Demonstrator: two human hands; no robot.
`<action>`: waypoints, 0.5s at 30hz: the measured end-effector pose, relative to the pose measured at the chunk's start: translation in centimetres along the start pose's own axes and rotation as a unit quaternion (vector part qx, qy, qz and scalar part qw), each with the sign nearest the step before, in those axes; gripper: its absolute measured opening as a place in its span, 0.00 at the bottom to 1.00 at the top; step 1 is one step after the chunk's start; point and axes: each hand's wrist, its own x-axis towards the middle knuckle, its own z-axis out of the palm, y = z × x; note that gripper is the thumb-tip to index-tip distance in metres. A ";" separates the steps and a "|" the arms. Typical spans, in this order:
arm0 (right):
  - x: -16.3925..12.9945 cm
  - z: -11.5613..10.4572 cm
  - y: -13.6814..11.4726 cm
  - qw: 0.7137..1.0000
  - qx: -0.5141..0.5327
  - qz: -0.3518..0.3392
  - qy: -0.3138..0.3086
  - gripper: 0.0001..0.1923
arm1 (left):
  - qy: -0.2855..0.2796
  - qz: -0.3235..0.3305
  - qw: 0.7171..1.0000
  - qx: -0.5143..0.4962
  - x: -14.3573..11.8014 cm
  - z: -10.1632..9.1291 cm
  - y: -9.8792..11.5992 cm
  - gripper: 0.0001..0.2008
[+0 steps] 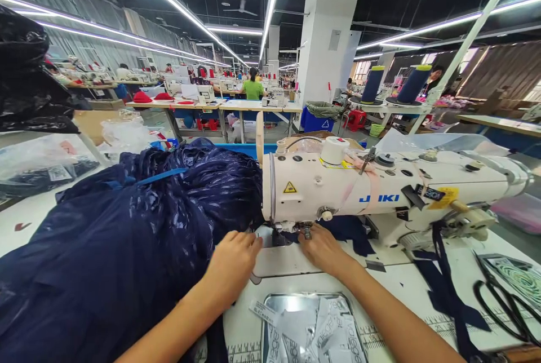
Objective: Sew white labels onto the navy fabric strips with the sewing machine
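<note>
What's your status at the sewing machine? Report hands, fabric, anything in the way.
Left hand flat on navy fabric, fingers at the needle plate. Right hand beside the presser foot. Label tray sits near, between the forearms.

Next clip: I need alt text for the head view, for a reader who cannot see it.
A person's left hand and right hand press dark navy fabric flat at the needle of a white sewing machine. A metal tray of printed labels sits in front, black scissors lie to the right, and a busy factory hall stretches behind.
</note>
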 end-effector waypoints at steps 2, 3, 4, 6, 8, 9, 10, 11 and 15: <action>0.0 0.0 -0.2 1.000 0.007 0.003 0.007 0.07 | 0.098 -0.032 0.993 0.057 -2.0 -1.5 -1.9 0.13; 0.1 0.0 -0.3 1.000 0.009 0.007 0.012 0.07 | 0.126 -0.045 0.988 0.079 -3.0 -2.0 -3.0 0.13; 0.1 0.0 -0.4 1.000 0.012 0.010 0.017 0.07 | 0.137 -0.047 0.986 0.086 -3.8 -2.4 -4.1 0.13; 0.1 0.1 -0.6 1.000 0.012 0.015 0.022 0.06 | 0.119 -0.019 0.991 0.066 -4.9 -2.6 -6.0 0.14; 0.1 0.2 -0.8 1.000 0.007 0.017 0.024 0.06 | 0.086 -0.009 0.995 0.049 -5.4 -2.7 -6.7 0.14; 0.0 0.3 -0.8 1.000 0.001 0.017 0.026 0.06 | 0.067 -0.012 0.996 0.049 -5.4 -2.8 -6.7 0.14; 0.0 0.4 -0.9 1.000 -0.004 0.016 0.026 0.07 | 0.045 -0.019 0.997 0.055 -5.3 -2.9 -6.4 0.14; -0.1 0.6 -1.0 0.999 -0.009 0.017 0.026 0.07 | 0.021 -0.023 0.997 0.065 -5.1 -3.1 -6.1 0.13; -0.2 0.6 -1.0 1.000 -0.011 0.018 0.001 0.07 | -0.015 -0.003 0.994 0.109 -4.7 -4.2 -4.3 0.06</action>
